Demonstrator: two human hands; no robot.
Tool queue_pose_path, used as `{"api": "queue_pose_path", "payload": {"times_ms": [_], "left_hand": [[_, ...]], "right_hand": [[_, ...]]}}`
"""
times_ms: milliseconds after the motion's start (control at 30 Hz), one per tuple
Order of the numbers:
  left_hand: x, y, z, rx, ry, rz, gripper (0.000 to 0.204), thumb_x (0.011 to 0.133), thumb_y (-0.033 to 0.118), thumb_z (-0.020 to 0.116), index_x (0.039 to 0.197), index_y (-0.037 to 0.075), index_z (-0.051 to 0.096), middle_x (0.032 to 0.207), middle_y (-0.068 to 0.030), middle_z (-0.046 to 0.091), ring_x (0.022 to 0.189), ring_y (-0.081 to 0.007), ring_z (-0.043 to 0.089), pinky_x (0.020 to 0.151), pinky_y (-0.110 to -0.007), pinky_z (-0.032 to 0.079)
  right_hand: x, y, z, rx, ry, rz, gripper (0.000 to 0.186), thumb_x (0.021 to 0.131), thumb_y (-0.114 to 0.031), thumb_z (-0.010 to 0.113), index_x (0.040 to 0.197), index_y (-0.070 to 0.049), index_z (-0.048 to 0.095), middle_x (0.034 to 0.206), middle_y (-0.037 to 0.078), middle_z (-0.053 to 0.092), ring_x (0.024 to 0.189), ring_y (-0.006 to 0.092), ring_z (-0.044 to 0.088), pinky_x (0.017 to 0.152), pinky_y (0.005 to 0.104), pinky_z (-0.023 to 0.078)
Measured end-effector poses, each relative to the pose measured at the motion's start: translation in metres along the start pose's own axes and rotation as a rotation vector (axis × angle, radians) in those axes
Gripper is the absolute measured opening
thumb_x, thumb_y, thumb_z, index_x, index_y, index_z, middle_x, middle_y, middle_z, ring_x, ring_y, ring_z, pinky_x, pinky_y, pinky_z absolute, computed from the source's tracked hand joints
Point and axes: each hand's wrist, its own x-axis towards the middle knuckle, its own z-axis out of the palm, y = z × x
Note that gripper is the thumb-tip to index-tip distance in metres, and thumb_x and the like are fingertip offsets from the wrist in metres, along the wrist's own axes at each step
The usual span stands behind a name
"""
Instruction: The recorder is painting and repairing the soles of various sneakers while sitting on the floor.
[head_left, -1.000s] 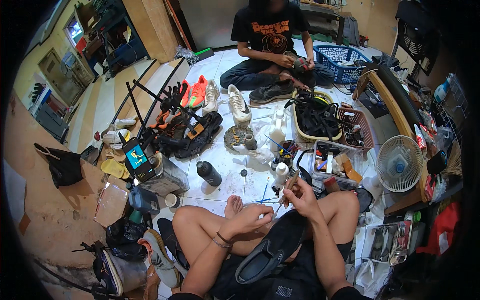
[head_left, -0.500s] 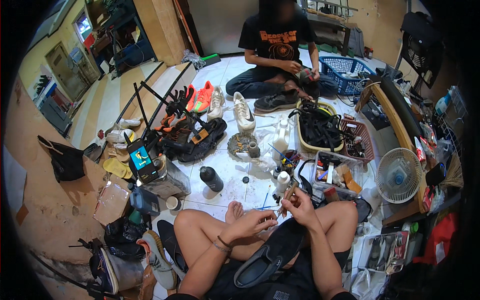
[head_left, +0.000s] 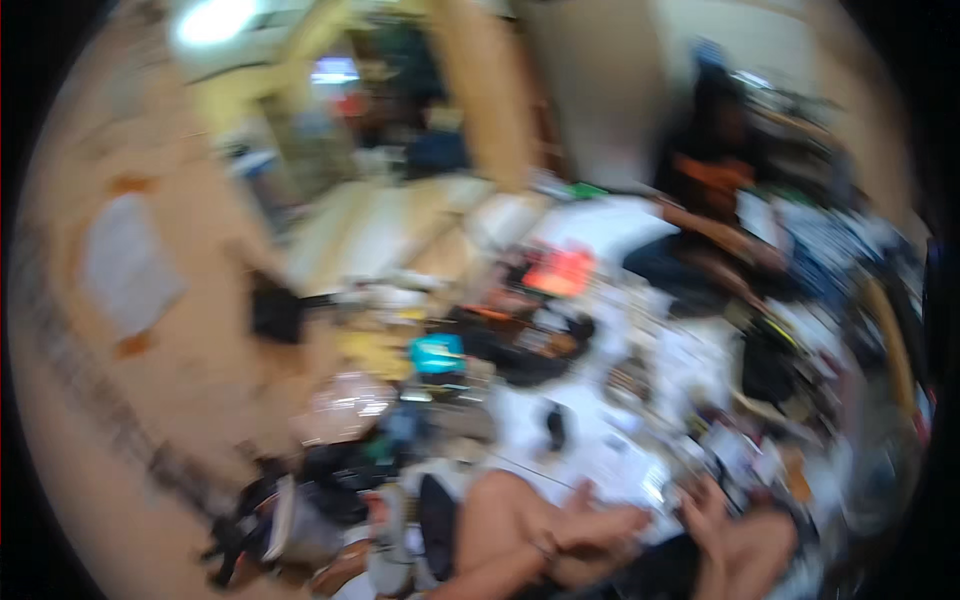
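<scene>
Motion smears the whole picture. Low in the middle, my left hand [head_left: 610, 527] reaches toward the right above my lap, its fingers blurred. Close by on its right is my right hand [head_left: 703, 507], raised near my knee. Whether either hand holds something cannot be made out. Beneath them a dark shape, the black slip-on shoe [head_left: 660, 568], lies across my lap. On the floor ahead stands a blurred dark bottle [head_left: 555, 425].
A person [head_left: 710, 190] sits on the floor at the far right. Orange shoes [head_left: 558, 270] and a dark heap [head_left: 530, 345] lie ahead. A lit phone screen [head_left: 437, 353] stands left of the bottle. Black bags [head_left: 335, 470] and shoes [head_left: 390, 540] crowd my left side.
My view has swung to the left, so the scene has shifted right and blurred. The thin brown piece earlier in my right hand can no longer be made out.
</scene>
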Motion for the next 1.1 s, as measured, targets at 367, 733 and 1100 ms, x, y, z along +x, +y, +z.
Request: {"api": "queue_pose_path", "payload": {"times_ms": [367, 733, 1100], "left_hand": [[0.030, 0.005, 0.004, 0.087, 0.146, 0.237, 0.012, 0.096, 0.013, 0.053, 0.101, 0.002, 0.054, 0.097, -0.0112, 0.055, 0.095, -0.0305, 0.052, 0.087, -0.036, 0.040], [0.029, -0.002, 0.017, -0.456, 0.123, 0.204, 0.021, 0.103, 0.017, 0.047, 0.098, -0.003, 0.053, 0.089, -0.0062, 0.049, 0.083, -0.0174, 0.048, 0.079, -0.028, 0.041], [0.025, 0.002, 0.017, -0.263, 0.212, 0.180, 0.020, 0.097, 0.014, 0.053, 0.106, -0.004, 0.058, 0.104, -0.0112, 0.060, 0.099, -0.0227, 0.056, 0.091, -0.033, 0.044]], "right_hand": [[-0.009, -0.011, -0.013, 0.096, 0.187, -0.094, 0.016, 0.093, -0.006, 0.065, 0.103, -0.001, 0.054, 0.082, 0.004, 0.063, 0.069, 0.0107, 0.063, 0.059, 0.0258, 0.054], [-0.017, -0.023, -0.011, 0.168, 0.182, -0.143, 0.019, 0.096, -0.013, 0.062, 0.105, 0.000, 0.051, 0.078, 0.005, 0.058, 0.068, 0.0126, 0.061, 0.058, 0.0277, 0.053], [-0.021, -0.014, -0.011, -0.111, 0.325, -0.085, 0.021, 0.091, -0.008, 0.067, 0.107, -0.002, 0.055, 0.084, 0.001, 0.058, 0.069, 0.0088, 0.057, 0.059, 0.0260, 0.049]]}}
